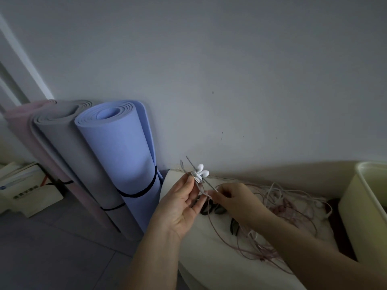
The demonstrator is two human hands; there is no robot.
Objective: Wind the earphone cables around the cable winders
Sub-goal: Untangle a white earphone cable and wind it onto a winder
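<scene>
Centrally, left fingers point(189, 183) pinching one winder point(196, 176), two earbuds point(202, 171), right fingers point(212, 194) pinching cable point(206, 182)

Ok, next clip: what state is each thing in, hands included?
left hand: holds the cable winder raised.
right hand: pinches the cable beside the winder.
earbuds: white, resting on the winder.
loose cables: tangled, unwound, on the white surface.
blue mat: rolled, strapped, upright against the wall.
</scene>
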